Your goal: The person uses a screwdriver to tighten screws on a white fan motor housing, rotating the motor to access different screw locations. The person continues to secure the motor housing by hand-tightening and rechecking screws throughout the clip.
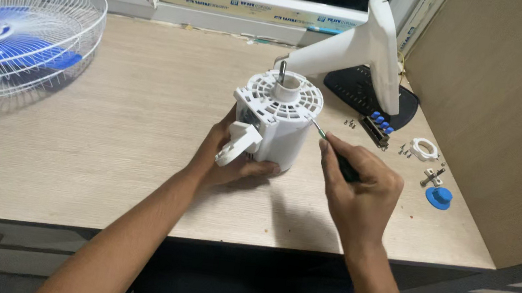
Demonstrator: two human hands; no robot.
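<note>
We are well into taking a fan apart, judging by how things lie. The wire guard with the blue blades point(9, 39) already sits apart at the far left of the tabletop point(119, 148), and loose parts are set out to the right: a white ring point(424, 149), a blue cap point(439, 197), a few small screws point(349, 122) and a small bracket point(432, 176). The white motor housing point(277, 122) stands near the middle of the tabletop with its shaft pointing up, not yet opened, attached to the white stand neck point(361, 49) behind it.

Our left hand point(226, 159) is wrapped around the lower side of the housing, fingers curled closed on it. Our right hand point(359, 193) is closed around a dark-handled screwdriver point(334, 151), whose tip meets the housing's right side.
</note>
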